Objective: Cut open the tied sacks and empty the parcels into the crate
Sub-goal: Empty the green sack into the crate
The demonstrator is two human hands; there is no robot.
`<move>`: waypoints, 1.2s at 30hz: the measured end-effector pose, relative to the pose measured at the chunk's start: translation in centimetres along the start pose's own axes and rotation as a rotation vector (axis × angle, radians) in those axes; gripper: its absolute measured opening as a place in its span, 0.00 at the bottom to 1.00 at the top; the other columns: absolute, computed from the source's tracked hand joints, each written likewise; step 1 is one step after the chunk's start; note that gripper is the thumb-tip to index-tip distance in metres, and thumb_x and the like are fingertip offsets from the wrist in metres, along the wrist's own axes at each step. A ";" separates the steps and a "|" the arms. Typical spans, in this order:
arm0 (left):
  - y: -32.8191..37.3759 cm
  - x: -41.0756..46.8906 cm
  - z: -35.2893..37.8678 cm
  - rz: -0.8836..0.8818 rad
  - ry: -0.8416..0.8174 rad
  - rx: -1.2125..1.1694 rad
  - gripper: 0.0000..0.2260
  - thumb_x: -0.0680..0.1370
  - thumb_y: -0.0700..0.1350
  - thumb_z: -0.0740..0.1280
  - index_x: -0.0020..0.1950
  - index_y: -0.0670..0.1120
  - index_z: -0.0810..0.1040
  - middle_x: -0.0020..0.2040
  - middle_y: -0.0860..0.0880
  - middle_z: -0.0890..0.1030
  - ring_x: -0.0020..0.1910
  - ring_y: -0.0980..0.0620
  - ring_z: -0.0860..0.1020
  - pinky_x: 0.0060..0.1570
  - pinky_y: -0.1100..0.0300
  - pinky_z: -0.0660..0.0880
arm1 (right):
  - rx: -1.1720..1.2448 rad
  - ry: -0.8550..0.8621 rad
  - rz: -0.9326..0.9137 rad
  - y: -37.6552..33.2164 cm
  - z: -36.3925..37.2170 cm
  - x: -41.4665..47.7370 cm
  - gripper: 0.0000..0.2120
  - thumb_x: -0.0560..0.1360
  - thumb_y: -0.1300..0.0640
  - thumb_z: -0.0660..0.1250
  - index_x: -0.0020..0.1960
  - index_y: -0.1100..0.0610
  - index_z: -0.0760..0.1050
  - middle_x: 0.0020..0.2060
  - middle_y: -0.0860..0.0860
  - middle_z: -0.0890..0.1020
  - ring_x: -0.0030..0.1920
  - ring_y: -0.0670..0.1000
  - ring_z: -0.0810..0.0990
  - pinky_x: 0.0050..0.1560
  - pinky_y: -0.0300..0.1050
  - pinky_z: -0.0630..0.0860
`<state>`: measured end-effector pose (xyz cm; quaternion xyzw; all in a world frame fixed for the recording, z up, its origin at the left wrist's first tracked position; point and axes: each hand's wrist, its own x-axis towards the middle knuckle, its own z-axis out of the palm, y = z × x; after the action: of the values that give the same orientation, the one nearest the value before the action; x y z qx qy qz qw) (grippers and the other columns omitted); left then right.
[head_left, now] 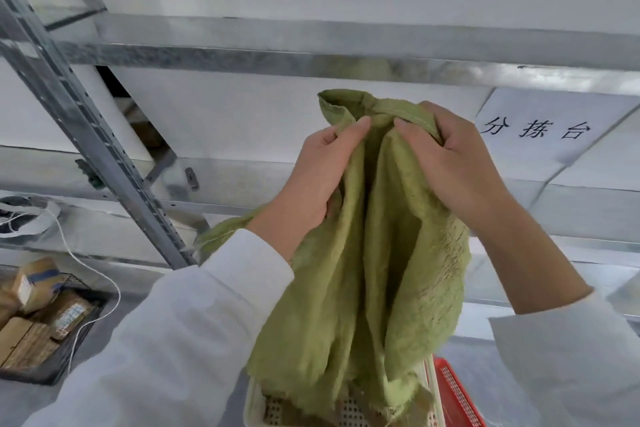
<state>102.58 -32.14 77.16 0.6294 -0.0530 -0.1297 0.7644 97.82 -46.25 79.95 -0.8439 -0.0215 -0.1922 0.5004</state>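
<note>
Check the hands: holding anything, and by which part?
Both hold the green sack, raised, by its stitched upper edge: left hand and right hand each bunch the cloth there. Its frayed end hangs down over the white crate.

The green woven sack [363, 253] hangs limp and crumpled, with its stitched hem bunched at the top. Its frayed open end trails down into a cream perforated crate [254, 406]. Something tan shows inside that crate, possibly parcels, though the sack covers most of it. Brown taped parcels [38, 319] lie packed in a dark wire crate [95, 307] at far left.
</note>
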 end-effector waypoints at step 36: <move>17.5 -1.7 4.4 0.320 -0.077 -0.199 0.07 0.77 0.28 0.59 0.54 0.31 0.73 0.47 0.34 0.77 0.45 0.38 0.81 0.46 0.44 0.82 | -0.175 0.092 -0.110 -13.2 -7.2 7.0 0.13 0.74 0.45 0.65 0.47 0.54 0.79 0.45 0.55 0.80 0.34 0.48 0.78 0.35 0.35 0.77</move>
<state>102.14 -32.80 95.29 0.5288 -0.1684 -0.0349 0.8312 99.15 -46.91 96.49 -0.8722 -0.0281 -0.2589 0.4140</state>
